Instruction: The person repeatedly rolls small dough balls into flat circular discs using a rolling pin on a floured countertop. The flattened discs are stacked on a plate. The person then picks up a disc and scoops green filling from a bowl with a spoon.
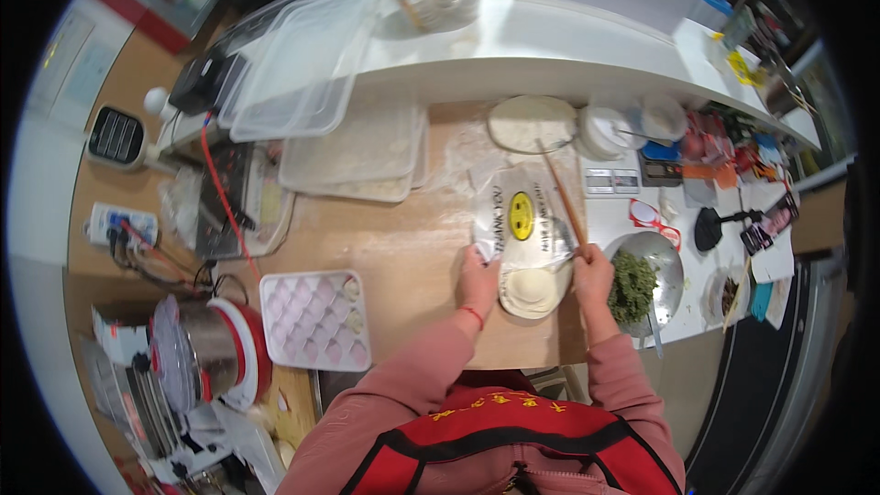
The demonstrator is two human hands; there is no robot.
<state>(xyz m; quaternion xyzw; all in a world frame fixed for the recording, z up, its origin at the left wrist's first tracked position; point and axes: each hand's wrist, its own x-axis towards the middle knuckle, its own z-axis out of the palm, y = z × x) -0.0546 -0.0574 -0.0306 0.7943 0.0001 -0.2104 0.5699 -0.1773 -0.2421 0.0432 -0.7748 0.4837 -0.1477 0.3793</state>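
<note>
My left hand pinches the near left edge of a clear plastic bag printed with a yellow smiling face. My right hand is closed at the near end of a thin wooden rolling pin, which slants away to the far left. The bag's near right corner reaches that hand too; whether its fingers grip it I cannot tell. Between my hands lies pale dough, a smaller round on a larger flat piece, partly under the bag. Beyond the bag rests a flat oval of dough.
A metal bowl of chopped green filling stands at the right, a spoon handle over its rim. A white tray of pinkish rounds sits at the left. Translucent lids and a white tub are farther back, below a raised white shelf.
</note>
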